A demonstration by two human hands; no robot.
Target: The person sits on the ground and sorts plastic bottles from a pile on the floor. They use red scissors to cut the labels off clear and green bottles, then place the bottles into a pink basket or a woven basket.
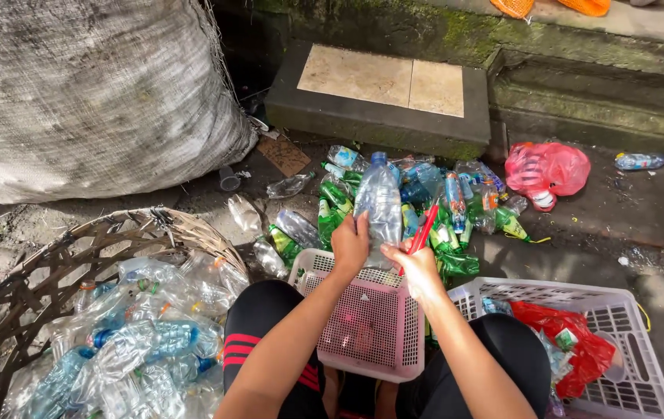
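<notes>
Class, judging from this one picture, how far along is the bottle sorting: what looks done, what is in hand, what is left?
Done: the woven basket already holds many clear bottles. In hand: the left hand grips a clear plastic bottle while the right hand holds a red cutter against it. Left: a pile of green and clear bottles lies on the ground.

Outdoor yard used as a plastic-recycling sorting spot, on dirt ground w/ a mossy stone step (382,97) at 12 o'clock. A heap of empty plastic bottles (409,202) lies at centre, more bottles fill a woven basket (76,248) at 8 o'clock, & a huge stuffed sack (91,93) sits at 10 o'clock. Pink crate (374,326) & white crate (619,326) at 5–6 o'clock hold sorted scraps.
</notes>
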